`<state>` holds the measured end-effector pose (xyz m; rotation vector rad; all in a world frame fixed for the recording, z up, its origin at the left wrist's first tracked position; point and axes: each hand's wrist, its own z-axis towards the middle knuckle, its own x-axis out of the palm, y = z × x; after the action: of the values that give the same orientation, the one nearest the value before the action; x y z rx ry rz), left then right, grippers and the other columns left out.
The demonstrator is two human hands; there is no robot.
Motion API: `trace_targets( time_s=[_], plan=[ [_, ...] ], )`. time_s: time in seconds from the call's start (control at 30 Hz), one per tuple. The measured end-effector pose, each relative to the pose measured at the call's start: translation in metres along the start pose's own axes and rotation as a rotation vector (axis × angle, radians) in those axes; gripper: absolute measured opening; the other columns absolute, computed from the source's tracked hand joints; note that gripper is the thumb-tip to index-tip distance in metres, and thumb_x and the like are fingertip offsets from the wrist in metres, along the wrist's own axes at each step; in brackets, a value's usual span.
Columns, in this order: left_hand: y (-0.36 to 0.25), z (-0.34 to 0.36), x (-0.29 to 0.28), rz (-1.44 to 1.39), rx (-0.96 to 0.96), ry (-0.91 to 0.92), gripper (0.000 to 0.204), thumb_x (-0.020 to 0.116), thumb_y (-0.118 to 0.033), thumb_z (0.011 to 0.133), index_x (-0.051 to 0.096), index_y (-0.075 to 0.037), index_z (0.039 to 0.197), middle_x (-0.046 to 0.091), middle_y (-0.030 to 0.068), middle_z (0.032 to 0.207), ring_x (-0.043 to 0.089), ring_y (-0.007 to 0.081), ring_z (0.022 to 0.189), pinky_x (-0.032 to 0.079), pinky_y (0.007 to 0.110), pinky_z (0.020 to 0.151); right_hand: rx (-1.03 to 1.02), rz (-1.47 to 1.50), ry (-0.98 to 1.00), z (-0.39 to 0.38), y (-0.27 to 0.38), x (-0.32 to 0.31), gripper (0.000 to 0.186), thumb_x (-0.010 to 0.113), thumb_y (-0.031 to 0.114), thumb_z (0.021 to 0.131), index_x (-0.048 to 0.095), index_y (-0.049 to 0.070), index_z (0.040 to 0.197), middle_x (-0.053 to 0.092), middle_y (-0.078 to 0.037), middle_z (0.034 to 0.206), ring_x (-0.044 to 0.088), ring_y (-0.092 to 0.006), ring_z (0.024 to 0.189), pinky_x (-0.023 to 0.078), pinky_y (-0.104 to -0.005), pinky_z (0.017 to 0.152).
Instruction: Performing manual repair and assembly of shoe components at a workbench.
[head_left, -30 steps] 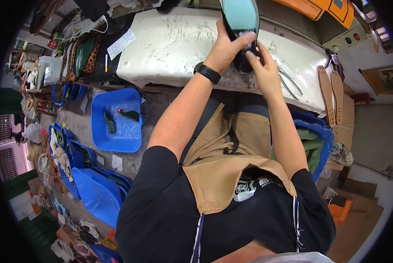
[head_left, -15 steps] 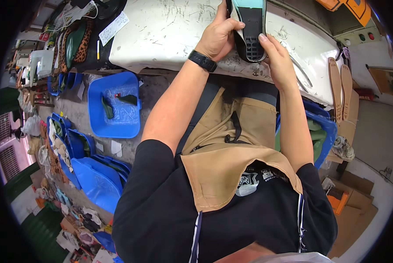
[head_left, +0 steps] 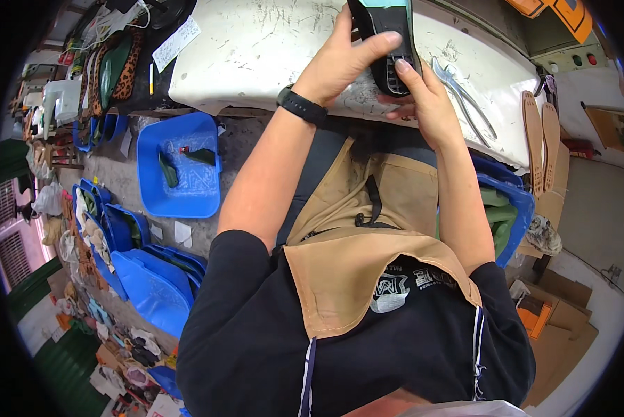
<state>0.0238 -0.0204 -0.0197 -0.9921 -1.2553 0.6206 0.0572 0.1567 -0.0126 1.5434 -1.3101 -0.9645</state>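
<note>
Over worktop (head_left: 249, 52): left hand (head_left: 336, 69) and right hand (head_left: 433, 111) fingers pinch black shoe (head_left: 388, 19).
Likely light, stiff-soled; best gripped at heel (head_left: 396, 80) sides.

Over the white bench (head_left: 256, 52), your shoe piece (head_left: 398, 78) runs past the upper picture edge, so you can't see its far end. Not all fingers of your left grip (head_left: 334, 67) show, and the piece covers part of those of your right grip (head_left: 435, 108). Writing on the paper (head_left: 176, 43) at the bench's left end is too small for you to read. Below the bench's right end, your right forearm (head_left: 463, 194) hides some of a blue tub (head_left: 526, 212). An orange sheet (head_left: 568, 19) beyond that end is cut off.
</note>
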Motion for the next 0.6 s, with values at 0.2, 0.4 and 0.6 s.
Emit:
trace_targets(
  time_s=[0.2, 0.4, 0.6],
  plan=[
    [-0.015, -0.013, -0.002, 0.267, -0.07, -0.01, 0.085, 0.067, -0.013, 0.095, 0.021, -0.004, 0.166, 0.054, 0.0298, 0.138, 0.058, 0.0336, 0.123, 0.049, 0.039, 0.103, -0.052, 0.188, 0.073, -0.003, -0.008, -0.002, 0.055, 0.063, 0.042, 0.105, 0.054, 0.006, 0.146, 0.07, -0.015, 0.111, 0.075, -0.0229, 0.09, 0.061, -0.0277, 0.068],
    [-0.016, -0.011, -0.004, 0.455, 0.027, 0.015, 0.088, 0.068, -0.015, 0.094, 0.018, -0.001, 0.166, 0.055, 0.0297, 0.136, 0.06, 0.034, 0.12, 0.051, 0.04, 0.102, -0.052, 0.163, 0.023, -0.003, -0.006, 0.007, 0.054, 0.066, 0.041, 0.104, 0.056, 0.005, 0.143, 0.07, -0.015, 0.111, 0.075, -0.0229, 0.088, 0.062, -0.0272, 0.068],
    [-0.009, -0.006, -0.01, 0.636, 0.165, 0.047, 0.091, 0.068, -0.016, 0.094, 0.015, 0.002, 0.165, 0.056, 0.0285, 0.135, 0.062, 0.034, 0.117, 0.052, 0.04, 0.102, -0.17, -0.009, -0.046, 0.002, -0.01, 0.01, 0.051, 0.068, 0.038, 0.103, 0.058, 0.004, 0.14, 0.072, -0.015, 0.107, 0.075, -0.0219, 0.082, 0.061, -0.0262, 0.064]
  ],
)
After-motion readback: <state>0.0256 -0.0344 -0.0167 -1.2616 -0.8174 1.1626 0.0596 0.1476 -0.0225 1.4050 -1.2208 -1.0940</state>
